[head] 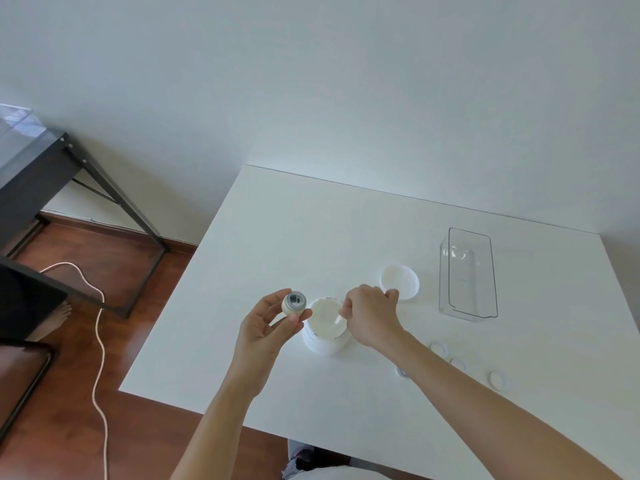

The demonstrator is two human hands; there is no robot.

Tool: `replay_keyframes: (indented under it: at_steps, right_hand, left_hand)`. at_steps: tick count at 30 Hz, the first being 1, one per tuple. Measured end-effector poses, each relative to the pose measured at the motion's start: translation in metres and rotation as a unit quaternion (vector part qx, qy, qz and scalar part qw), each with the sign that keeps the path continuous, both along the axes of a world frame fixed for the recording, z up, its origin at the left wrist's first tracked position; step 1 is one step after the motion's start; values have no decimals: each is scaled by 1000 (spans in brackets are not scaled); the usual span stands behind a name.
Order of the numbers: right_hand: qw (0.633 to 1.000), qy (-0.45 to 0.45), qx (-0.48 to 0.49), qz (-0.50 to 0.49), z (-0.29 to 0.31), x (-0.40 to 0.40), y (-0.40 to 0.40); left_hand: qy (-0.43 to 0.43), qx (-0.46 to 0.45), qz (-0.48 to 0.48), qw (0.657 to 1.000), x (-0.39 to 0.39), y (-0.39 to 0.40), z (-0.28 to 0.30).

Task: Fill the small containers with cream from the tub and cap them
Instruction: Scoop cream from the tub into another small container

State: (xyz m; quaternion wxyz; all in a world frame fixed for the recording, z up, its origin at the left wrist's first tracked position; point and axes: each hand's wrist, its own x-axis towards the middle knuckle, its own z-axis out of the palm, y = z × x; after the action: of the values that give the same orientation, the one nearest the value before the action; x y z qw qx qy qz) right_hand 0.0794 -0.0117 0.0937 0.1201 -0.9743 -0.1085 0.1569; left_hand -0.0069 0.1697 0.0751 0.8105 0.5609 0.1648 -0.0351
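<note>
**Small jar held beside the open cream tub**

From the head camera: the left hand (pixel 266 327) holds a small round cream-coloured container (pixel 294 303) with a grey open mouth, its grip narrow, thumb and fingertips pinching the sides. Just to the right of that grip sits the open white round plastic tub of cream (pixel 325 327) on the white table (pixel 311 237), almost touching the thumb.

The right hand (pixel 372 315) hangs over the tub's right rim, its fingers curled into a tight grip around a thin pale spatula (pixel 341 318) whose tip dips into the cream. Just beyond that grip lies the tub's white round lid (pixel 401 280), upturned. Farther right stands a clear rectangular plastic box (pixel 467 275). Near the right forearm, several small white round caps (pixel 498 380) lie on the table, well apart from the hand.
</note>
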Motion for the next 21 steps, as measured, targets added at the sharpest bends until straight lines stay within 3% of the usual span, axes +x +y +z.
replay_keyframes:
  at_steps: [4,9,16,21]
  right_hand:
    - [987,63,76,-128,3,2,-18]
    - [944,142,178,-239,14,2,-40]
    - [902,156,301,-268,47,4,-50]
    - [898,100,348,-251,65,-2,-39]
  left_hand:
    - [9,14,-5,1000,1,0,0]
    - [18,52,-6,998,1,-1,-3]
    - [23,73,-18,997,4,-12,-6]
    - [13,62,-37,997,8,-20,-2]
